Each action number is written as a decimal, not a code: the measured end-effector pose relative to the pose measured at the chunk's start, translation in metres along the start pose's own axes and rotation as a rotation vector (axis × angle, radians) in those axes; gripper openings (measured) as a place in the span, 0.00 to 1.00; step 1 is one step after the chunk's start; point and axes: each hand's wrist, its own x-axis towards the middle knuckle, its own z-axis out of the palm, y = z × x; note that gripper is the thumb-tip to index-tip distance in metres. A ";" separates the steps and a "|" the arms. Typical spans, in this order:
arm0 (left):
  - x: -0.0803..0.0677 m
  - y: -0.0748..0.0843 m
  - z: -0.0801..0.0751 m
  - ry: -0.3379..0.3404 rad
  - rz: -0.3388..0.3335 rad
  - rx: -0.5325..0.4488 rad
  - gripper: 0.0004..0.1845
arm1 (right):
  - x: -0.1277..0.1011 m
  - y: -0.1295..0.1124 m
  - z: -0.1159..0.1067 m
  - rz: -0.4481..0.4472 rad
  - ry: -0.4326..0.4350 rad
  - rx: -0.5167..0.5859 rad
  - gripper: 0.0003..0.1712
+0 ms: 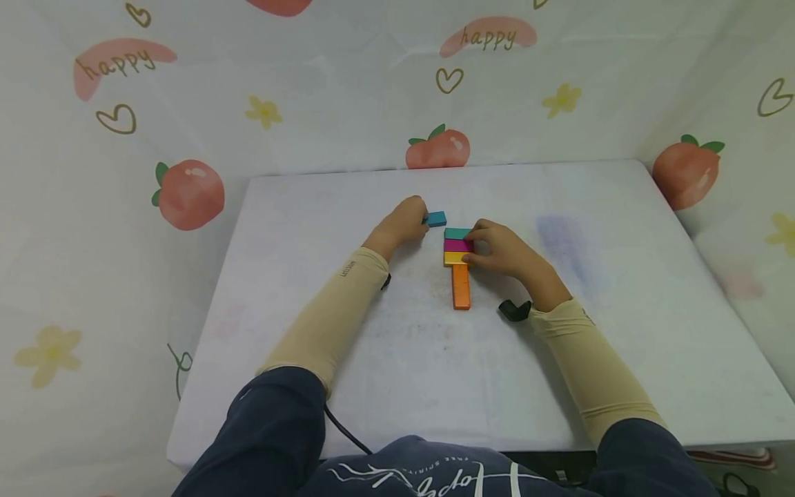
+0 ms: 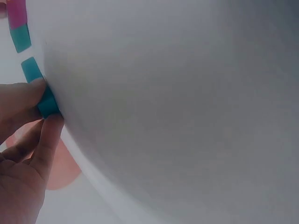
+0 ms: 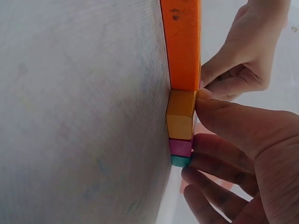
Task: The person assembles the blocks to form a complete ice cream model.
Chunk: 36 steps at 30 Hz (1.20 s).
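My left hand pinches one end of a blue block between thumb and fingers, just beyond the row of blocks. In the left wrist view this block looks teal-blue, with a small gap between it and the row. My right hand holds the row's right side, its thumb at the yellow block and its fingers along the magenta block and the teal block. These three lie side by side. An orange block runs lengthwise toward me from the yellow one, forming a stem.
The white table has a bluish stain at its right. A printed cloth with fruit and flowers hangs behind it. Black straps sit at the wrists, and a dark cable runs below the left sleeve.
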 end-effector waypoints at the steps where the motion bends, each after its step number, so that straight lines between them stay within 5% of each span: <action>1: 0.000 0.000 0.000 -0.002 0.006 -0.004 0.10 | 0.000 0.000 0.000 -0.003 0.001 -0.002 0.25; 13: 0.005 0.005 0.008 -0.022 0.013 0.004 0.07 | 0.003 0.001 0.000 0.010 -0.008 -0.003 0.25; 36: -0.001 0.018 0.012 -0.038 0.107 0.233 0.11 | 0.001 0.000 0.000 -0.016 0.002 0.015 0.25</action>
